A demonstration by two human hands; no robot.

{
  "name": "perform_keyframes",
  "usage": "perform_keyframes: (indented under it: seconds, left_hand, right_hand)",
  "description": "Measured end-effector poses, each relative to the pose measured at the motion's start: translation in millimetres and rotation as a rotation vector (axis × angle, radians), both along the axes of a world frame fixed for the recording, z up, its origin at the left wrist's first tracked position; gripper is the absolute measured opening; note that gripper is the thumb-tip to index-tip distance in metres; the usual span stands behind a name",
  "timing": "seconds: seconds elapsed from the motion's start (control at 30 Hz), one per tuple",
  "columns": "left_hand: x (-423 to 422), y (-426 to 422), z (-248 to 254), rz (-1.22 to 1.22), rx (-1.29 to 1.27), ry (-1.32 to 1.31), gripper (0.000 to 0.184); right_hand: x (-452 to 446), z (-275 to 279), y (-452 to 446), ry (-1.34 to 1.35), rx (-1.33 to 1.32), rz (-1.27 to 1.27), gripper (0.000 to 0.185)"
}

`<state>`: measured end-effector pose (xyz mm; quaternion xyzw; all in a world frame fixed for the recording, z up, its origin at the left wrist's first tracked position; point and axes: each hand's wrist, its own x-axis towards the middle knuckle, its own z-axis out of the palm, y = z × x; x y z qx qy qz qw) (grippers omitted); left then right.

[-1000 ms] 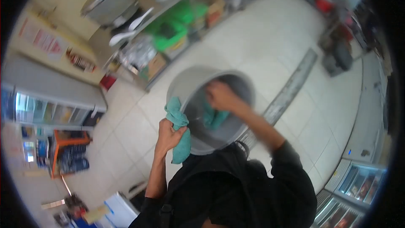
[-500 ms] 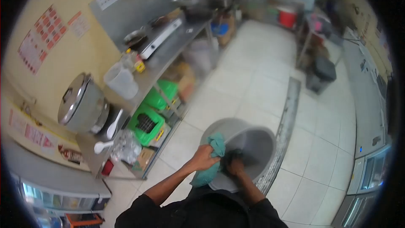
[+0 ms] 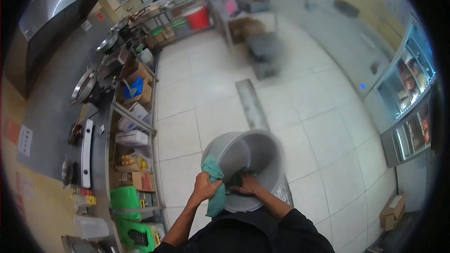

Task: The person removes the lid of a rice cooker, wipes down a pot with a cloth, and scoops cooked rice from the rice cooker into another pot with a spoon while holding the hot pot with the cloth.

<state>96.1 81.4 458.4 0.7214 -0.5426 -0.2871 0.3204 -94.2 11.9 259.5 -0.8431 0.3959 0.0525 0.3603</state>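
A large grey plastic bucket [image 3: 276, 159] stands in front of me on the floor, its mouth tipped so that I see inside. My left hand [image 3: 205, 188] is closed round a green cloth [image 3: 215, 204] at the bucket's left rim; the cloth hangs above and below the fist. Down inside the bucket, my right hand [image 3: 248, 185] presses a dark, crumpled cloth [image 3: 238, 176] against the inner surface. Its fingers partly cover that cloth, and its exact shape is hard to make out.
At left runs a steel counter [image 3: 101, 145] with a stove and pans, with boxes and green bins [image 3: 124, 201] on the shelf below. A metal floor drain [image 3: 252, 105] lies beyond the bucket. Lit display fridges [image 3: 408, 86] stand at right, near a cardboard box [image 3: 393, 212].
My view has swung to the right. The bucket has turned or tilted slightly, and my right hand has shifted along its inside with the dark cloth. My left hand keeps the green cloth.
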Motion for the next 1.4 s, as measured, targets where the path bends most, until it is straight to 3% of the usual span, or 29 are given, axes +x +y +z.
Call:
perform_keyframes:
  seconds: [0.13, 0.33, 0.43, 0.5, 0.53, 0.6, 0.63, 0.7, 0.87, 0.93, 1.0, 1.07, 1.13, 1.27, 1.33, 1.4]
  left_hand:
    - [-2, -107, 4, 0.03, 0.036, 0.102, 0.026]
    - [1, -306, -13, 0.044, -0.023, 0.055, 0.028]
    - [12, -392, -2, 0.076, 0.016, 0.058, 0.029]
    - [18, -459, 4, 0.044, -0.083, 0.057, 0.029]
    - [17, -489, 10, 0.039, -0.071, 0.057, 0.029]
    - [15, -549, 23, 0.018, 0.081, 0.037, 0.031]
    - [17, -578, 21, 0.006, 0.083, 0.023, 0.031]
    - [16, -634, 5, 0.039, 0.098, 0.008, 0.03]
    - [-22, -748, -26, 0.163, 0.018, 0.076, 0.023]
    - [-40, -783, -34, 0.3, -0.002, 0.142, 0.019]
    - [-58, -850, -16, 0.363, 0.02, 0.176, 0.019]
    - [-76, -853, -6, 0.426, 0.05, 0.23, 0.02]
    - [-81, -896, 0, 0.505, -0.081, 0.241, 0.017]
    - [-78, -945, -8, 0.658, -0.148, 0.201, 0.011]
    - [-65, -960, -14, 0.746, -0.114, 0.239, 0.011]
    - [-55, -996, -16, 0.868, -0.133, 0.293, 0.011]
  right_hand:
    - [-7, 6, -122, 0.239, -0.206, 0.077, 0.093]
    - [-4, -34, -320, 0.282, -0.263, 0.172, 0.066]
    - [3, -13, -417, 0.284, -0.122, 0.181, 0.058]
    - [0, 5, -495, 0.038, 0.005, -0.061, 0.051]
    - [-7, 15, -527, 0.039, 0.018, -0.066, 0.051]
    - [-30, 29, -587, -0.364, 0.316, -0.472, 0.047]
    - [-39, 32, -615, -0.379, 0.319, -0.483, 0.047]
    - [-62, 35, -667, -0.724, 0.537, -0.625, 0.041]
    - [-94, 63, -788, -0.647, 0.698, -0.562, 0.036]
    - [-102, 83, -839, -0.565, 0.536, -0.353, 0.036]
    - [-112, 78, -925, -0.596, 0.481, -0.306, 0.034]
    - [-110, 94, -971, -0.623, 0.545, -0.307, 0.031]
    - [-105, 112, -1044, -0.591, 0.569, -0.213, 0.029]
    - [-86, 138, -1116, -0.542, 0.599, -0.086, 0.025]
    - [-83, 148, -1131, -0.523, 0.779, -0.087, 0.028]
    - [-81, 151, -1157, -0.76, 1.136, -0.405, 0.033]
